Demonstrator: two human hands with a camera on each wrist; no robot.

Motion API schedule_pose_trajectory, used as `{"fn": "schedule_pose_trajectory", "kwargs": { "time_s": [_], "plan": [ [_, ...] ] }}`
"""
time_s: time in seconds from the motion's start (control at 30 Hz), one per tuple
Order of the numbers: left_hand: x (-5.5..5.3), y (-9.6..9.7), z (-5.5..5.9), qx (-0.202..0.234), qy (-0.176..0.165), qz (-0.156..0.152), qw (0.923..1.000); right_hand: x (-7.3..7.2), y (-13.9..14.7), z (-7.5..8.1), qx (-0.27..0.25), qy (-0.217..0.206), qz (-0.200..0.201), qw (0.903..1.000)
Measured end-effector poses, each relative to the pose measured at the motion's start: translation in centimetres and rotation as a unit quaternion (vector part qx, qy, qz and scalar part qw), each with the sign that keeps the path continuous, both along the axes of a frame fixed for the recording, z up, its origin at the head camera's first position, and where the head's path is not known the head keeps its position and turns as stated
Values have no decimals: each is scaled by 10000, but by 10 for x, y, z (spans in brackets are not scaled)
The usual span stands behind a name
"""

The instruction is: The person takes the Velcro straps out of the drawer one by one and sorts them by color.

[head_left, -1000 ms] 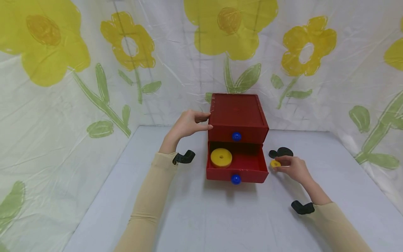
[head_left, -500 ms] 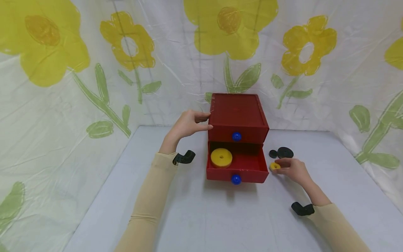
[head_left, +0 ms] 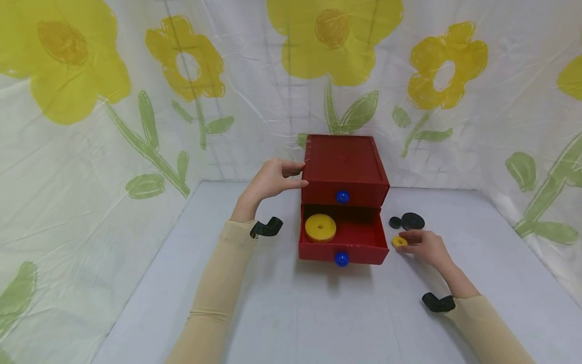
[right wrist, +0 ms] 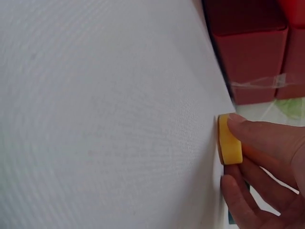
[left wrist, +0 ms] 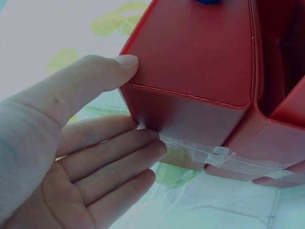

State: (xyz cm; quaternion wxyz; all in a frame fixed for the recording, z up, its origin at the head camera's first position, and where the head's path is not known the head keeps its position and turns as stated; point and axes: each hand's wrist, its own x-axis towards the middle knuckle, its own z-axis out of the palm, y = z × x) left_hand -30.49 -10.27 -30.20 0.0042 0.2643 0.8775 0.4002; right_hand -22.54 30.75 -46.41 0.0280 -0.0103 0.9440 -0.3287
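A red two-drawer box (head_left: 343, 156) with blue knobs stands on the table, its lower drawer (head_left: 359, 237) pulled out. Inside that drawer, at its left, lies a large yellow disc (head_left: 320, 228) with a small centre hole. My left hand (head_left: 270, 178) is at the box's upper left front corner. In the left wrist view its thumb (left wrist: 112, 71) touches the front corner, while the fairly straight fingers (left wrist: 119, 152) lie by the side wall. To the right of the drawer, my right hand (head_left: 427, 246) pinches a small yellow ring (right wrist: 229, 139) at the table surface.
A small black disc (head_left: 395, 222) and a larger black disc (head_left: 412, 221) lie just behind my right hand. The pale table (head_left: 291, 313) ends at a white curtain (head_left: 245, 101) printed with yellow flowers, at the back and sides.
My right hand and the small yellow ring have moved slightly nearer to me, down onto the table. The left hand keeps its place at the box.
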Motion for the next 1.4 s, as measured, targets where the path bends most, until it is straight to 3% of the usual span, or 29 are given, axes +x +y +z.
{"fn": "schedule_pose_trajectory", "kwargs": {
  "time_s": [0.87,1.4],
  "plan": [
    [-3,0,0,-29,-71,35,10000,0,6,4,31,202,130,9997],
    [-2,0,0,-52,-56,46,10000,17,-1,51,-25,861,149,9962]
  ]
}}
